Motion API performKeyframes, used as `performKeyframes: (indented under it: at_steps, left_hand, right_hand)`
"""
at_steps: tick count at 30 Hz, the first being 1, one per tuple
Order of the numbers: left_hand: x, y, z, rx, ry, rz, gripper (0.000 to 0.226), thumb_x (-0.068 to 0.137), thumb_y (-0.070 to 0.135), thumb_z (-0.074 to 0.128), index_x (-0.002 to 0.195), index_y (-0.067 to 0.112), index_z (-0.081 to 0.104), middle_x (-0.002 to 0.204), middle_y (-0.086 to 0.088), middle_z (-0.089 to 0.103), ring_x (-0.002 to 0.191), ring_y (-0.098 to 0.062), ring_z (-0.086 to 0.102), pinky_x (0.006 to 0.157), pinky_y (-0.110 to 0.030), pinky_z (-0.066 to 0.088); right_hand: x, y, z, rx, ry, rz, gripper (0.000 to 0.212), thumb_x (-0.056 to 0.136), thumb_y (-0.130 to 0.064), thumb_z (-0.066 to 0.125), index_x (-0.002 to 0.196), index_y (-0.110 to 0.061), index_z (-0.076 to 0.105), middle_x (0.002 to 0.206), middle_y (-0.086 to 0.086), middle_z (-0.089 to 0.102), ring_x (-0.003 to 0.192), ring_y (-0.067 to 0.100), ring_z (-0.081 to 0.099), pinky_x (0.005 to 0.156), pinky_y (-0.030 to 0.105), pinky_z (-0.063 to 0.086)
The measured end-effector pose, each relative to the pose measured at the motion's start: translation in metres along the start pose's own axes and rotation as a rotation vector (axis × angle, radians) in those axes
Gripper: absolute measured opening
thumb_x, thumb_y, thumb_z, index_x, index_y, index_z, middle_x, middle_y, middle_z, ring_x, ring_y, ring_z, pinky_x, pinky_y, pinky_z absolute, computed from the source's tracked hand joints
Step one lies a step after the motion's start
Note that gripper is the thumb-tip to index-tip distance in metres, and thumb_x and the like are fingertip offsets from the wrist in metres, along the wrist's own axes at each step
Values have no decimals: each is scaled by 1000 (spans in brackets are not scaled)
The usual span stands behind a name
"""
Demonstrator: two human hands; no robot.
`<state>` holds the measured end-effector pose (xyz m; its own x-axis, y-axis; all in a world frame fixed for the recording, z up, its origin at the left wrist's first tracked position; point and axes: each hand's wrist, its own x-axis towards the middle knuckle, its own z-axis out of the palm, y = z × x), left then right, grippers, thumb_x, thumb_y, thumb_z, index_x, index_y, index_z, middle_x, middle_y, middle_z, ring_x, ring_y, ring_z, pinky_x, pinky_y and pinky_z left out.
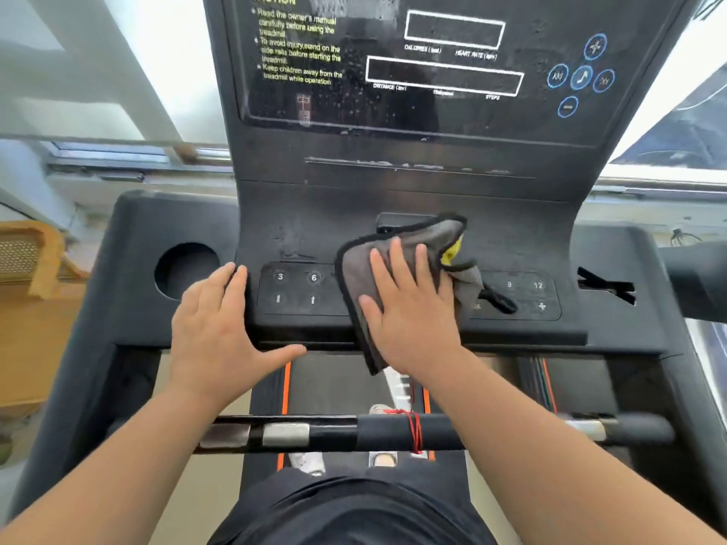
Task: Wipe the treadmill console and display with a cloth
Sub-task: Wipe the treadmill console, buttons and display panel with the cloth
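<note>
A grey cloth [429, 238] with a black hem and a yellow patch lies on the middle of the black treadmill console [299, 226], over the lower button row. My right hand [409, 304] presses flat on the cloth with straight, spread fingers. My left hand [220, 328] rests flat on the console's front edge, left of the buttons marked 3 and 6 [297, 277], thumb stretched out along the edge. Above, the dark display panel [444, 76] shows white frames, yellow caution text and specks of dirt.
A round cup holder [185, 269] sits at the console's left, a slot [606, 287] at its right. Blue media buttons [582, 76] are on the display's right. A handlebar [354, 432] with red thread crosses below my arms. The belt and my feet lie underneath.
</note>
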<state>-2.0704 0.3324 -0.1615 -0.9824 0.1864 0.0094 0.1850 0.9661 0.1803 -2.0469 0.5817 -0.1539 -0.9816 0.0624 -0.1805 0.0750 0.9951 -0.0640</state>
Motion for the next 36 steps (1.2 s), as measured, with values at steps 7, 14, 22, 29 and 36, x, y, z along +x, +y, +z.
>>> performKeyframes:
  at_steps: [7,14,22,29,36]
  left_hand:
    - [2,-11,-5,8,17,69,125,52,87,54,145,3,45,145,-12,52,131,-34,45,108,-47,33]
    - [5,-23,-8,-32,14,126,119,53,84,61,143,5,47,141,-8,56,127,-31,50,105,-47,39]
    - [7,-27,-7,-73,37,145,114,53,81,66,138,6,53,135,-7,62,127,-30,53,103,-47,39]
    - [13,-33,-8,-133,55,157,111,53,80,64,135,7,57,133,-6,64,129,-30,54,105,-48,41]
    - [9,-38,-5,-162,54,164,110,54,79,67,139,9,54,138,-4,61,132,-28,51,106,-49,40]
  right_hand:
    - [-4,-5,8,-54,29,-74,75,96,-70,23,162,-35,26,172,10,16,155,44,20,116,59,29]
    - [-11,68,-10,-7,-77,565,120,70,-96,-2,165,-24,0,165,36,-3,152,58,1,121,68,10]
    - [9,-65,4,-6,-22,-100,86,91,-74,12,165,-30,11,173,16,-4,158,43,-3,121,62,15]
    - [-11,-34,-6,-134,-116,47,94,83,-84,2,163,-36,-3,171,21,-8,154,53,0,110,65,32]
    - [9,-45,-7,-85,-36,235,105,86,-79,-3,164,-9,3,162,43,-3,152,57,-1,122,68,5]
